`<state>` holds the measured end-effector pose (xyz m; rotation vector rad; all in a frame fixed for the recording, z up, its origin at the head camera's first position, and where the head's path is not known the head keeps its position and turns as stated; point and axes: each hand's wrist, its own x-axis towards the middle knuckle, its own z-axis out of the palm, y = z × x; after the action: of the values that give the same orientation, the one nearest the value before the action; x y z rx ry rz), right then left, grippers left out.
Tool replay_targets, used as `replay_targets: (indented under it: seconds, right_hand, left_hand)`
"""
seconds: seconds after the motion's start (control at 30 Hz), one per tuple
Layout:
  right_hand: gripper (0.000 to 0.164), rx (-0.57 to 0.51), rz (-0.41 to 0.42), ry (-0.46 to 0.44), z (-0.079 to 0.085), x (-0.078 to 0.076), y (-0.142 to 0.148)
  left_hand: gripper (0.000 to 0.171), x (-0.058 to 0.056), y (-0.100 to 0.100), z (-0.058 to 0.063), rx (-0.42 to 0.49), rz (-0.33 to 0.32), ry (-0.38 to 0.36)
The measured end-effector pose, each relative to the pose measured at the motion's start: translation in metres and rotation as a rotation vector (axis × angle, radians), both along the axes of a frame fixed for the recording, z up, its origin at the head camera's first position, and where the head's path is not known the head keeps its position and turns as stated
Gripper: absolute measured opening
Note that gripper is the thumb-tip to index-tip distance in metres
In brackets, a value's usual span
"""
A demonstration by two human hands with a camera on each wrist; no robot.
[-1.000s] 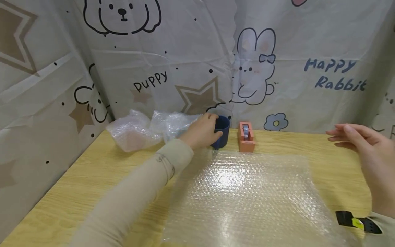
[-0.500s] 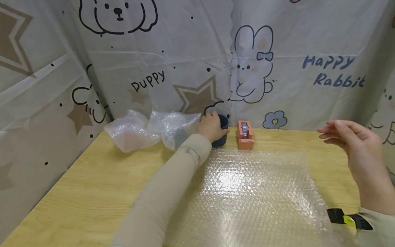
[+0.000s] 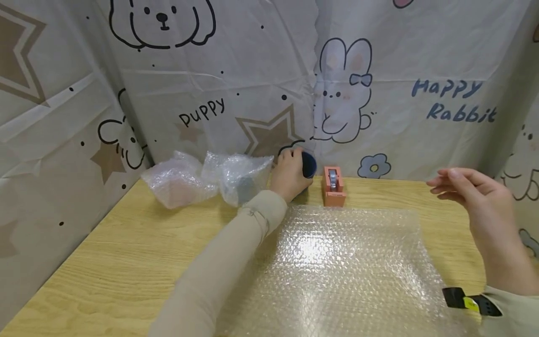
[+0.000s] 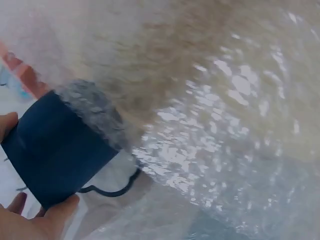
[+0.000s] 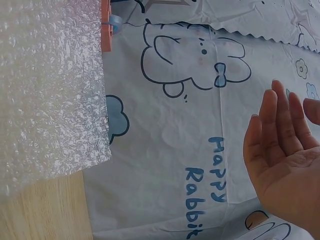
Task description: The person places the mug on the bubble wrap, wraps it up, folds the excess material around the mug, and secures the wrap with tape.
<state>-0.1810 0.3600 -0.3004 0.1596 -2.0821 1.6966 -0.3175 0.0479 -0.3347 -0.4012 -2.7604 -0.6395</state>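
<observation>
Head: the left hand (image 3: 289,175) grips the tilted cup (image 3: 309,164) just left of the tape holder (image 3: 334,197); left wrist: fingers clamp its smooth sides — probably light, stiff, maybe breakable, best held round the body; right wrist: the right hand (image 5: 286,162) holds nothing — fingers together.

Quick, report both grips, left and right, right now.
Left grip: closed, holding the dark blue mug.
Right grip: open, fingers extended, holding nothing.
</observation>
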Motion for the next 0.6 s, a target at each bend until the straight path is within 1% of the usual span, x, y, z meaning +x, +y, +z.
replay_targets:
  seconds: [0.13, 0.23, 0.3, 0.37, 0.5, 0.6]
  right_hand:
    - [0.028, 0.101, -0.078, -0.012, 0.003, 0.001, -0.001]
    - [0.024, 0.117, -0.094, -0.003, 0.006, 0.002, -0.003]
    - [0.022, 0.142, -0.1, -0.006, 0.008, 0.002, -0.004]
    - [0.021, 0.158, -0.1, -0.01, 0.008, 0.002, -0.005]
    - [0.022, 0.192, -0.111, -0.009, 0.007, 0.003, -0.006]
    - [0.021, 0.205, -0.119, -0.006, 0.007, 0.004, -0.005]
  left_hand:
    - [0.077, 0.005, 0.001, 0.008, 0.052, -0.051, 0.078]
    - [0.076, 0.008, -0.003, 0.017, 0.059, -0.105, 0.145]
    - [0.075, 0.011, -0.007, 0.024, 0.052, -0.152, 0.164]
    - [0.075, 0.015, -0.012, 0.03, 0.033, -0.19, 0.153]
    - [0.08, 0.026, -0.019, 0.041, -0.007, -0.265, 0.103]
    - [0.081, 0.033, -0.022, 0.047, -0.053, -0.326, 0.104]
